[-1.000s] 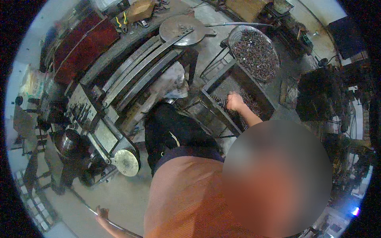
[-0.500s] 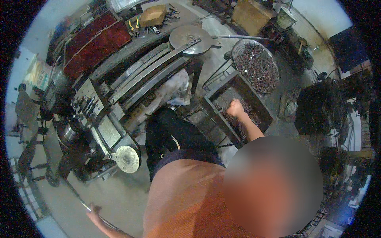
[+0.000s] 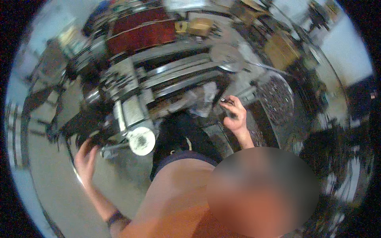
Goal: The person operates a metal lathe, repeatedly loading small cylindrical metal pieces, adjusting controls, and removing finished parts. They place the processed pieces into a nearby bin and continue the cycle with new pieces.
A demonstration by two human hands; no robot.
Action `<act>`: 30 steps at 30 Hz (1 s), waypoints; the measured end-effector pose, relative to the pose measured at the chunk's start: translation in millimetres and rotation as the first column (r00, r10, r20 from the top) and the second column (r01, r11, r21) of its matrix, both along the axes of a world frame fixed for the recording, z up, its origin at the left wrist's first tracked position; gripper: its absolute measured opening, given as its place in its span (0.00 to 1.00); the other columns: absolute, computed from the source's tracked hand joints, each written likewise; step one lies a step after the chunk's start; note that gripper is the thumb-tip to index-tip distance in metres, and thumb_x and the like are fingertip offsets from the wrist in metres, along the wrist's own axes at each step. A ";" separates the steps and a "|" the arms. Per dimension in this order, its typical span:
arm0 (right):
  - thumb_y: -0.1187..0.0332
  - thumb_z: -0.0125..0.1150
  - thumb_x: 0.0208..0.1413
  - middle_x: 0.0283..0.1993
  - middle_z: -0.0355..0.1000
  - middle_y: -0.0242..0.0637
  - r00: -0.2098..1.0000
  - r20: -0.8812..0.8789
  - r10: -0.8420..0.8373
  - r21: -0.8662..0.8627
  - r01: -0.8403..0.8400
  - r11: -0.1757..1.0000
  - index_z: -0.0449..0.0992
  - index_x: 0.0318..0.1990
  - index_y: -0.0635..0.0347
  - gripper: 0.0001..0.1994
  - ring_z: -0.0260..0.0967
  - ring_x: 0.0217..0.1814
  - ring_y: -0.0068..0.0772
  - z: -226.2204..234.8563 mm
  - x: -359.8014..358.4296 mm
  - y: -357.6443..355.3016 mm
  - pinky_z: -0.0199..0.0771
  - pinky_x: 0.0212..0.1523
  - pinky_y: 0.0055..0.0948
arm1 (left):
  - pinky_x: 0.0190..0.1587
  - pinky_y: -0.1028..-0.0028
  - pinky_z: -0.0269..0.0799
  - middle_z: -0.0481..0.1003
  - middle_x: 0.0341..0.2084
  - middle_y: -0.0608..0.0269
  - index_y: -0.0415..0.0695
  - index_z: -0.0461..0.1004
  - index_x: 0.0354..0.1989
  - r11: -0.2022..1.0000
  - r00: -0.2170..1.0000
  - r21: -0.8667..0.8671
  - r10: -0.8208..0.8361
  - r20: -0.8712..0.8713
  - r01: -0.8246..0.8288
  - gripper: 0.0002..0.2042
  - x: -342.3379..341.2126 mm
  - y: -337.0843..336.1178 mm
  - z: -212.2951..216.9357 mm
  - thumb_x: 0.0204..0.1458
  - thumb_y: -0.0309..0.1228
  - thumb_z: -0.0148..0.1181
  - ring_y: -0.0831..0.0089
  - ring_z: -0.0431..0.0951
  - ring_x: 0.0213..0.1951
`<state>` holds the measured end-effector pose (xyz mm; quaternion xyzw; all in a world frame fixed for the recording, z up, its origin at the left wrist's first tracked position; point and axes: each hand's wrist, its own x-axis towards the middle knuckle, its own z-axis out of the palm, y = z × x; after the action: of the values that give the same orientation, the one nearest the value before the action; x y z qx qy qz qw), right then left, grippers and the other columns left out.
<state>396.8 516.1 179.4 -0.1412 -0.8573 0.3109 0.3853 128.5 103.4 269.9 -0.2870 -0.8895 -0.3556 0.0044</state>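
Note:
My right hand [image 3: 236,119] is raised over the near edge of the lathe-like machine. Thumb and fingers pinch a small dark metal cylinder [image 3: 224,100] with a pale, round end. Below and right of that hand lies a dark metal box [image 3: 265,116] with small metal pieces in it, partly covered by my forearm. At the left, my left hand [image 3: 85,162] is open, fingers stretched toward the machine's lower left part. A thin shiny rod [image 3: 74,168] runs beside and behind it; whether they touch I cannot tell. Motion blurs the view.
A pale round disc [image 3: 142,141] juts from the machine toward me. Metal rails [image 3: 182,77] lead to a large flat disc [image 3: 226,55]. A round basket [image 3: 293,97] of small metal pieces stands right of the box. Behind are a red cabinet [image 3: 141,29] and a shallow tan box [image 3: 200,26].
My right hand has come up out of the metal box with a small metal cylinder. My left hand has moved up toward the machine, fingers spreading. The whole view has turned.

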 end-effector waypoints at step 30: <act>0.66 0.55 0.28 0.40 0.65 0.50 0.783 -0.039 0.621 0.103 -0.615 0.782 0.73 0.32 0.65 0.18 0.65 0.39 0.48 63.0 -94.2 -148.5 0.66 0.40 0.35 | 0.18 0.80 0.63 0.71 0.12 0.62 0.37 0.71 0.20 0.766 0.837 0.582 -0.488 0.249 0.274 0.11 78.8 118.8 -28.0 0.46 0.34 0.55 0.79 0.69 0.15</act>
<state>302.6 367.5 242.4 0.1750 -0.8542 0.3884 0.2979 207.3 222.2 241.9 -0.3768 -0.6620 -0.6261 -0.1664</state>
